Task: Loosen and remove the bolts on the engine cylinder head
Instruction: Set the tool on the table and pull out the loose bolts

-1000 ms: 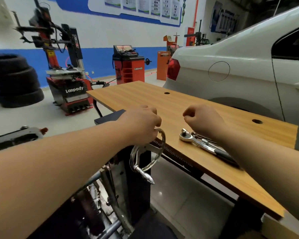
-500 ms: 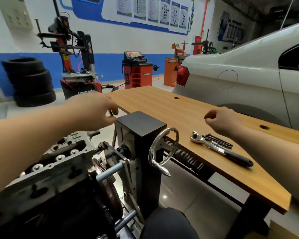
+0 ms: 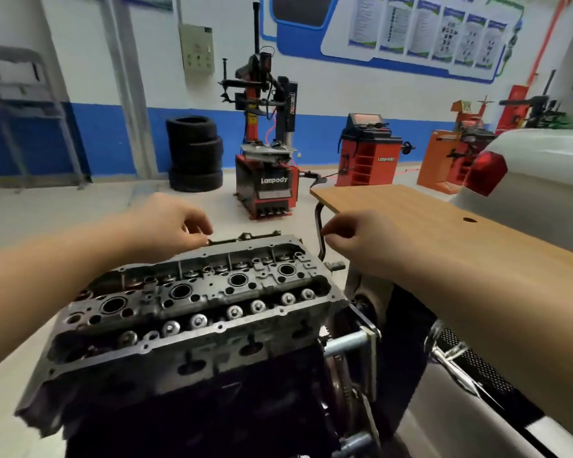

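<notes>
Above the cylinder head's (image 3: pixel 192 312) far edge: left hand (image 3: pixel 169 223) and right hand (image 3: pixel 361 242), both loosely curled, holding nothing; bolts (image 3: pixel 234 311) seated

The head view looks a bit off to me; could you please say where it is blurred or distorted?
Head view: wide-angle bending bows the wall posters and stretches both forearms; motion blur softens the left hand, right hand and handwheel; the cylinder head reads fairly sharp; lighting even, no harsh glare.
</notes>
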A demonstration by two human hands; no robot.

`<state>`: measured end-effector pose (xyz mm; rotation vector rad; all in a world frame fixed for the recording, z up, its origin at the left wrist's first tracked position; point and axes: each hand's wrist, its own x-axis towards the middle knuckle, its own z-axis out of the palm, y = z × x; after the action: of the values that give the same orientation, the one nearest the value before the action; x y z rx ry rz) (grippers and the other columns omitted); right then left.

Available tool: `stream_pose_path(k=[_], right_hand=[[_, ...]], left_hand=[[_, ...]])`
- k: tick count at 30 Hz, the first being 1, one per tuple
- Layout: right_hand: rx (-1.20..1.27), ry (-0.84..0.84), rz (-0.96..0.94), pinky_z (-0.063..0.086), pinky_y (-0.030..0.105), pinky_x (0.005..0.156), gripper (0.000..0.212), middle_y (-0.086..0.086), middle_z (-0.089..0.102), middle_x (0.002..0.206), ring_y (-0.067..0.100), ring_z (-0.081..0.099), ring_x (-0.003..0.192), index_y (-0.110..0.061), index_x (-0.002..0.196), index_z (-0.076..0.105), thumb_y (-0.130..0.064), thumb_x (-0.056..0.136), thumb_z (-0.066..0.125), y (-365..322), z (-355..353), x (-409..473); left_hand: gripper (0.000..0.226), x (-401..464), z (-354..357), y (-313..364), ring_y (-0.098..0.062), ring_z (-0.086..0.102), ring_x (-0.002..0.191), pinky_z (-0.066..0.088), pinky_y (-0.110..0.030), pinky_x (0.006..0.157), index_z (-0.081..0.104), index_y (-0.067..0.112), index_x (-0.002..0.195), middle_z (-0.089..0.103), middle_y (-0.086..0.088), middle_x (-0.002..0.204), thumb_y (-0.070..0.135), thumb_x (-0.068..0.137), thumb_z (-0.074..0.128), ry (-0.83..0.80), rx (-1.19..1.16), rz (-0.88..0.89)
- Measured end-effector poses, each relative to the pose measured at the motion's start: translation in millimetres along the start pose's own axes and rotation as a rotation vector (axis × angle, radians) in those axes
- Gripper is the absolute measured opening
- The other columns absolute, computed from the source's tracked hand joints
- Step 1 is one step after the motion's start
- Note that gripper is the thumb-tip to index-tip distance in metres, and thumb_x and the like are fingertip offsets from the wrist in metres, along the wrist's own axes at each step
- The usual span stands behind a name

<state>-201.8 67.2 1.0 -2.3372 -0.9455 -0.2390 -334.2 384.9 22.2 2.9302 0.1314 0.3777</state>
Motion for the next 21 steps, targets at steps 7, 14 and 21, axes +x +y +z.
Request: stream_pose_path(k=[7,14,21], right_hand=[[-0.419,-0.41,0.02,0.055,0.037,0.091,0.027,-0.005,0.066,0.122,0.02,0.064,0.104,-0.033,0.127,0.072,-0.03,0.102,0.062,-26.2,42.5,57.5],[-0.5,-0.51,0.096,0.049,0.031,0.077,0.023,-0.004,0.073,0.105,0.019,0.065,0.094,-0.026,0.115,0.075,-0.037,0.102,0.06,-27.2,49.8,79.7],[-0.307,-0.406,0.169,0.052,0.029,0.061,0.023,0.001,0.074,0.089,0.015,0.071,0.079,-0.018,0.095,0.071,-0.04,0.101,0.065,-34.9,37.7,90.1]], left_hand=[[0.023,-1.8,16.0,-34.5,0.008,0.06,0.085,0.042,-0.013,0.073,0.067,0.054,0.089,0.068,0.022,0.097,0.035,0.092,0.08,-0.13,-0.004,0.106],[0.013,26.7,31.8,-13.1,0.009,0.058,0.083,0.037,-0.006,0.066,0.077,0.044,0.107,0.065,0.023,0.089,0.04,0.095,0.075,-0.171,-0.042,0.187],[0.031,68.4,43.5,30.2,-0.009,0.062,0.098,0.049,-0.027,0.085,0.075,0.035,0.124,0.065,0.016,0.102,0.051,0.099,0.068,-0.347,-0.001,0.222]])
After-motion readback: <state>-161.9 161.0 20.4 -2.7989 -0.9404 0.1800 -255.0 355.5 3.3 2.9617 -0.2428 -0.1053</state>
